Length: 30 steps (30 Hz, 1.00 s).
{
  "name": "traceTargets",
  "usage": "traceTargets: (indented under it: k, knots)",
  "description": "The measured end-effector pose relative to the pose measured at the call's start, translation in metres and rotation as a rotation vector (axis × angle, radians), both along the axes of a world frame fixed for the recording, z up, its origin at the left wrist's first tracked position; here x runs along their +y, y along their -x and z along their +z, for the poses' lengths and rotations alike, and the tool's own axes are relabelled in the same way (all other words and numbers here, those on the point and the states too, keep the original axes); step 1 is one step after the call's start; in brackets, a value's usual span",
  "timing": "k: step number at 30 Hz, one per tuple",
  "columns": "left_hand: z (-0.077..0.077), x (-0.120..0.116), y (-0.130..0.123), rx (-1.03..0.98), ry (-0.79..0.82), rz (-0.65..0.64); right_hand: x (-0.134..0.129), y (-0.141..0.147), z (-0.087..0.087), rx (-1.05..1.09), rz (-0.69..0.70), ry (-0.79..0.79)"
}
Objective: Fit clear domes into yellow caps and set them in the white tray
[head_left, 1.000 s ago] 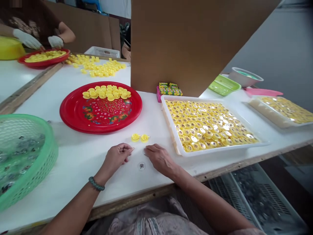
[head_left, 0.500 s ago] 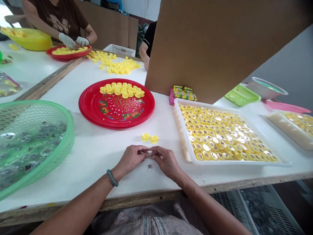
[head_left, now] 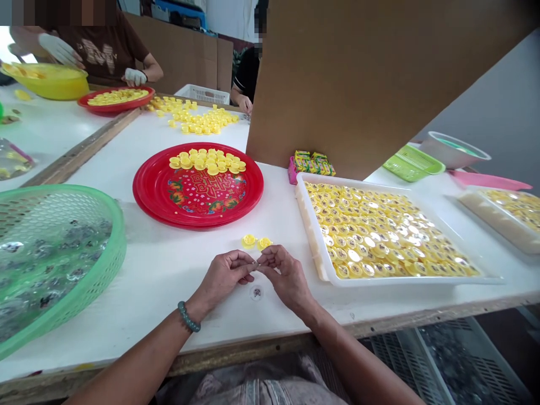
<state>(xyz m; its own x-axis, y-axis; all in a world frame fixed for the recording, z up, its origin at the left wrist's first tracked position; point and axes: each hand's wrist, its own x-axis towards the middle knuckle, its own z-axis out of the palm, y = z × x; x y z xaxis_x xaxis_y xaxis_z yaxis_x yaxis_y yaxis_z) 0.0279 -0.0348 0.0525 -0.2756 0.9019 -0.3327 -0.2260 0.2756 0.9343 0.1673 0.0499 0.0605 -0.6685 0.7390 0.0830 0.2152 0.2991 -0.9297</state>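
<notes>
On the left, a round green plastic basket [head_left: 101, 292] holds many clear picture discs [head_left: 78, 274] and a round red plate [head_left: 147, 191] holds small yellow plastic cups [head_left: 206, 161], so I guess plenty is left. The left hand [head_left: 223, 275] and right hand [head_left: 287, 275] pinch together on a tiny thing [head_left: 255, 262] I can't make out, near one flat clear disc [head_left: 256, 292] and two yellow pieces [head_left: 249, 241], and the long white plastic tray [head_left: 316, 242] looks nearly full of finished ones [head_left: 371, 230]. Behind are a white-gloved person [head_left: 101, 56] and a tall brown cardboard sheet [head_left: 337, 73] blocking the view.
</notes>
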Motion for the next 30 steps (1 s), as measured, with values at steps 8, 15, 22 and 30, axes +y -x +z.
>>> traceTargets:
  k: [8,15,22,30]
  knots:
    - [0.004,0.0,0.001,0.231,-0.089,0.007,0.012,-0.004,0.011,-0.071,0.106,-0.095]
    - [0.008,-0.003,0.0,-0.092,-0.048,0.069,0.002,0.003,0.001,0.101,0.006,0.179]
    - [0.007,-0.003,0.003,0.212,-0.136,0.02,0.016,-0.003,0.014,0.023,0.31,0.095]
    - [0.002,-0.002,0.005,0.27,-0.058,-0.031,0.013,-0.004,0.013,-0.067,0.27,-0.099]
